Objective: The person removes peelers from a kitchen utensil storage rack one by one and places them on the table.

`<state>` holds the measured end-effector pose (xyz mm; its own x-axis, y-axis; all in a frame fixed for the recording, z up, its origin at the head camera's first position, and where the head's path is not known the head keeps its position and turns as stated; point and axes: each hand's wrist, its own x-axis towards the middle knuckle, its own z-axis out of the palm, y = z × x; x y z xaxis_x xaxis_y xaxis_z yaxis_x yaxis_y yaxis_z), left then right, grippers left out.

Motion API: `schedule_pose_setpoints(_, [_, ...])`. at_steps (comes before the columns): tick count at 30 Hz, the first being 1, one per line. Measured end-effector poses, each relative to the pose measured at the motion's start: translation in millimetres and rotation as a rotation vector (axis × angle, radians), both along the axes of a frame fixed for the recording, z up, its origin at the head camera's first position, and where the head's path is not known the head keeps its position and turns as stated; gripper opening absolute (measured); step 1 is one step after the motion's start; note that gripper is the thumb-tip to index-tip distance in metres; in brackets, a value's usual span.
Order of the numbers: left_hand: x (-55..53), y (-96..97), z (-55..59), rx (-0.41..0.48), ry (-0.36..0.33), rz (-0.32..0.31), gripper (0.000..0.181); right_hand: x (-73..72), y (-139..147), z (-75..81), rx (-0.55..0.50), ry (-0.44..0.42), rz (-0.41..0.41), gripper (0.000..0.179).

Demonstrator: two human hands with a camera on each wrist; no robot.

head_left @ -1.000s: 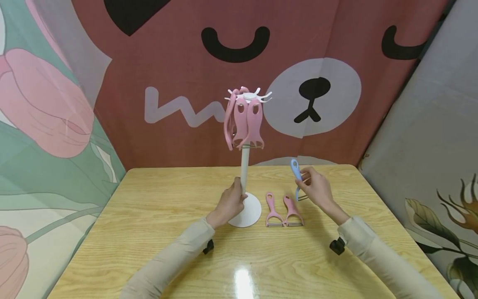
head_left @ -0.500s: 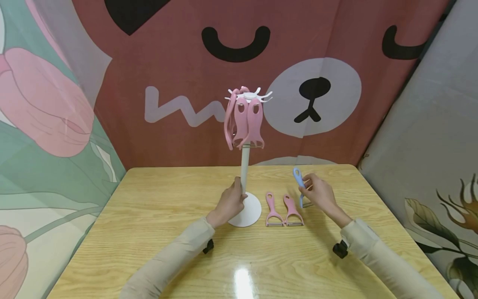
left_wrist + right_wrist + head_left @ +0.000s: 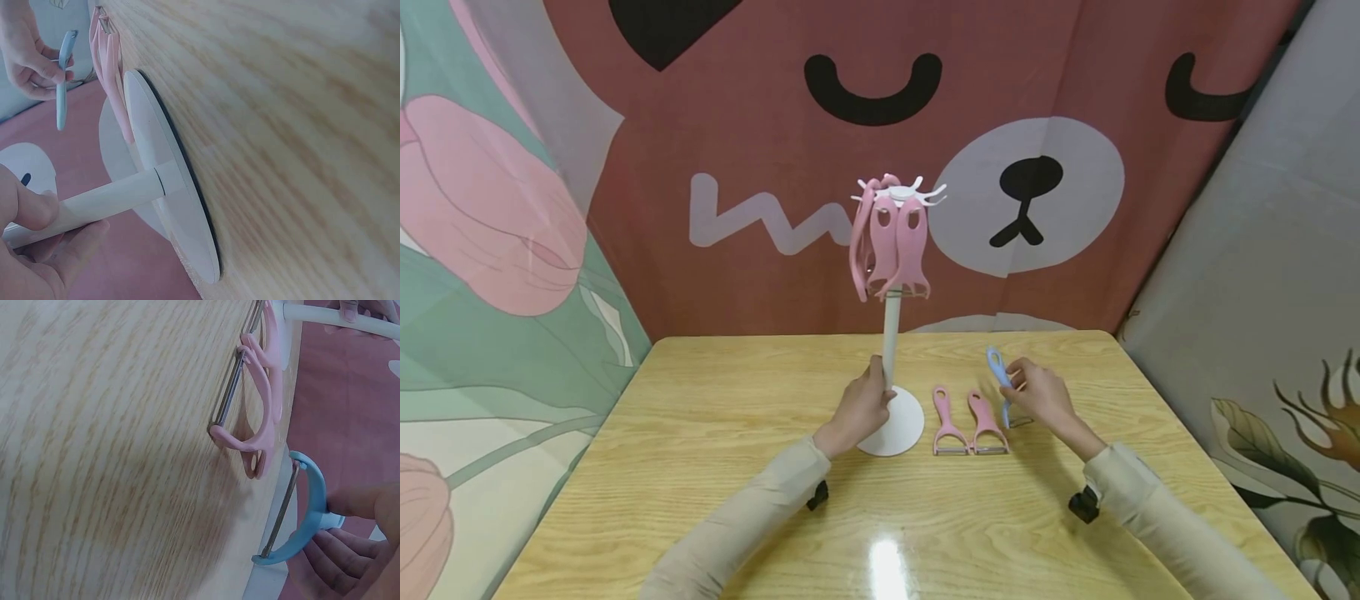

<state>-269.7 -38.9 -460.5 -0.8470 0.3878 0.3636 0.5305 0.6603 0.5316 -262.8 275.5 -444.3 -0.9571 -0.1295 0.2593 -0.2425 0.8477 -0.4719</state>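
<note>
My left hand [image 3: 861,406] grips the lower part of a white stand's pole [image 3: 112,201], just above its round base [image 3: 150,131]. Several pink peelers [image 3: 912,246] hang from the white hooks [image 3: 901,193] at the stand's top. My right hand [image 3: 1043,396] pinches a blue peeler [image 3: 315,506] by its handle, blade end down, above the table to the right of the stand. Two more pink peelers, a left one [image 3: 945,419] and a right one [image 3: 983,417], lie side by side on the wood, between the base and my right hand.
The wooden table [image 3: 722,392] carries the stand and peelers. Behind it hangs a reddish cloth [image 3: 737,283] printed with a bear face; patterned cloths [image 3: 1262,275] rise at both sides. A black wrist device [image 3: 1084,504] sits under my right cuff.
My right hand has lowered the blue peeler closer to the table, first moving slightly right and then a little left. The left hand keeps its grip on the pole.
</note>
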Motion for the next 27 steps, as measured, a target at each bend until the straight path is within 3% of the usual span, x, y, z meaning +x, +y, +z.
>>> schedule_pose_setpoints(11, [0.2, 0.4, -0.2, 0.0, 0.001, 0.002, 0.039, 3.6, 3.3, -5.2, 0.041, -0.109, -0.001, 0.032])
schedule_pose_setpoints(27, [-0.3, -0.2, -1.3, 0.01, -0.017, -0.004, 0.039, 4.9, 6.8, -11.7, 0.084, -0.173, -0.032, 0.03])
